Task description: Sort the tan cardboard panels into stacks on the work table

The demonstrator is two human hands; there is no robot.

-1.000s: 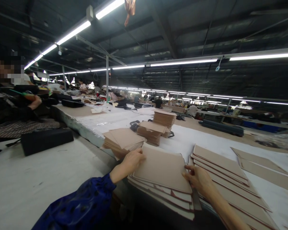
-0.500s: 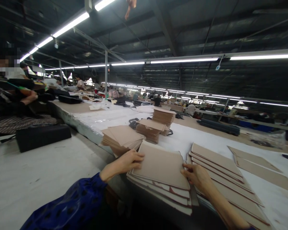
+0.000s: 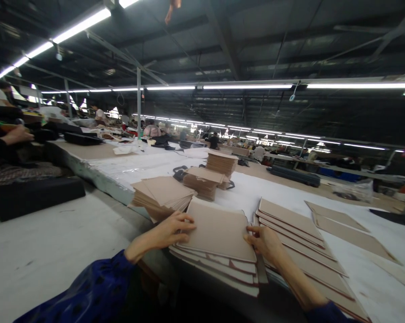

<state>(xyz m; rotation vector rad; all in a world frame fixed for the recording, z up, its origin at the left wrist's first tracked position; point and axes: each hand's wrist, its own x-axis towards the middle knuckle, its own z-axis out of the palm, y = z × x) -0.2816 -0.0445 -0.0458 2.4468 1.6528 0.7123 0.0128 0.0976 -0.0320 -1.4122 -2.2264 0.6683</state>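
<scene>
A stack of beige, roughly square panels (image 3: 219, 231) with dark reddish edges lies at the near table edge, its lower sheets fanned toward me. My left hand (image 3: 165, 233) grips the top panel by its left side, fingers over the edge. On the opposite side, my right hand (image 3: 264, 242) pinches the same panel's edge between thumb and fingers. The undersides of both grips are hidden. To the right, beside my right forearm, an overlapping row of similar beige panels (image 3: 289, 220) lies on the white table covering.
Behind my left hand stands a pile of brown sheets (image 3: 165, 190). Farther back are a tied bundle (image 3: 202, 181) and a taller stack (image 3: 221, 163). Flat beige pieces (image 3: 353, 237) lie at right. A black box-like piece (image 3: 37, 197) and a co-worker's hand (image 3: 19, 134) are at left.
The view has swung slightly right, so everything sits farther left in the picture. Both hands keep their places at the top panel's sides; the stack looks otherwise the same.
</scene>
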